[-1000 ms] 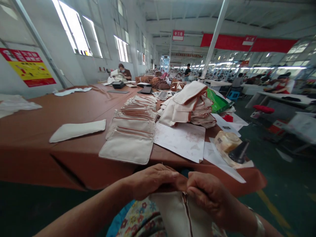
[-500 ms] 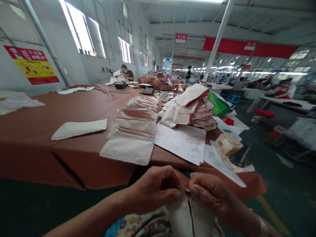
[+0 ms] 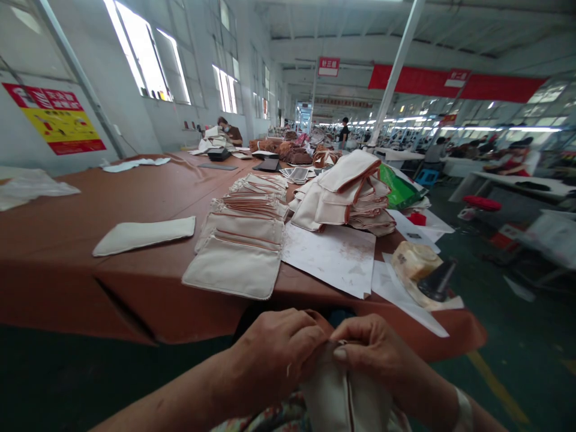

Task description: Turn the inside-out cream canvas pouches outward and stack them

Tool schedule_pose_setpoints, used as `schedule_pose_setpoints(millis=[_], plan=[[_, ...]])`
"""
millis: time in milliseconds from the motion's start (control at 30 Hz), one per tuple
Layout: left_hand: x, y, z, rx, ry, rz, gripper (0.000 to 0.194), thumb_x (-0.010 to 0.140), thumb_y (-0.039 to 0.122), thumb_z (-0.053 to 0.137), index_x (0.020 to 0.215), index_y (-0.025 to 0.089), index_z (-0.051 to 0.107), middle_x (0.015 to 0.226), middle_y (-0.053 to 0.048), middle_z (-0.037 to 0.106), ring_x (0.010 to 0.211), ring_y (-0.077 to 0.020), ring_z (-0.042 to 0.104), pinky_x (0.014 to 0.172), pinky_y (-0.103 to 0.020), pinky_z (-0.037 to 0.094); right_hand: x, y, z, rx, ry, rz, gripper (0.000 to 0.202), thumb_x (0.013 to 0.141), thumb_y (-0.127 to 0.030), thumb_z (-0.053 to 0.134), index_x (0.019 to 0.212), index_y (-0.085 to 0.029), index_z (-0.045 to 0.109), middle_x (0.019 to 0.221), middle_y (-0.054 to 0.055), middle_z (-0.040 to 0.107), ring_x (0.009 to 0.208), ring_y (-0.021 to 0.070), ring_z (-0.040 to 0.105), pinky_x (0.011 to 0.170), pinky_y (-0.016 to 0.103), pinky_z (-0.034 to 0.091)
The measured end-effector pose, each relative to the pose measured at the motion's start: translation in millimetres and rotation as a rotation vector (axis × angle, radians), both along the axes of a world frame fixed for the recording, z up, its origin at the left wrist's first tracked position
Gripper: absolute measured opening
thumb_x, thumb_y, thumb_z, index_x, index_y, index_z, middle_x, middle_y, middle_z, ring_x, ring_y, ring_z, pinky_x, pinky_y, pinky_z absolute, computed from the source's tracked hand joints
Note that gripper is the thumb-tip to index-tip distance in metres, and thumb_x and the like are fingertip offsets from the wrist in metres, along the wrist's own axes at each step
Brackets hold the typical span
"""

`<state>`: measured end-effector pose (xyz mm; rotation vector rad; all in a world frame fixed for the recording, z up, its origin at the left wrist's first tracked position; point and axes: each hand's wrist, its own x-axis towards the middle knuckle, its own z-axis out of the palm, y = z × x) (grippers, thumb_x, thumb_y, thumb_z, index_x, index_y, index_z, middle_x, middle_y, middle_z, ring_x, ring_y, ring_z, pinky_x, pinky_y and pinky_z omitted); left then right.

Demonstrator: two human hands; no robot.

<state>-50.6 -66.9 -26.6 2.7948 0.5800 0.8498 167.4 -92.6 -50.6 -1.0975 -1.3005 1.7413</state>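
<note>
a cream piece (image 3: 369, 396) is held by two bare hands just below the near edge of a brown-covered table (image 3: 130, 201), above a patterned cloth (image 3: 265, 420). the top of the piece, close to its brown-edged seam (image 3: 348, 396), is pinched between the thumb and forefinger of the right hand (image 3: 382, 351). its upper left side is gripped by the left hand (image 3: 279, 354), though the left fingertips are hidden. a twisted seam or a puckered edge could be left if the two sides were pulled unevenly, and the pale material could be soiled by any dirt on the fingers. were either grip loosened, the piece could be let slip, as no support is given by the table. the left hand is turned with its back upward and its fingers curled; the right thumb is laid along the piece, and a pale band (image 3: 463, 411) is worn at that wrist. by the near edge a row of cream pieces (image 3: 238, 234) is laid out. toward the near right corner, a black cone (image 3: 438, 280) is stood beside a pale container (image 3: 414, 261); both could be knocked by a wide sweep of the right hand.
</note>
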Motion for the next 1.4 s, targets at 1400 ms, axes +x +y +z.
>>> schedule_pose_setpoints(millis=[1400], plan=[[16,-7,-20.3,-0.379,-0.308,0.024,0.015,0.088,0.008,0.05,0.079,0.012,0.062,0.074,-0.005,0.06,0.066,-0.0112,0.052,0.061,-0.021,0.04,-6,1,6.7,0.195,-0.266,0.084,0.008,0.073,-0.013,0.058,0.065,-0.012,0.061,0.057,-0.005,0.041,0.057,0.0089,0.031,0.05,0.023,0.023]])
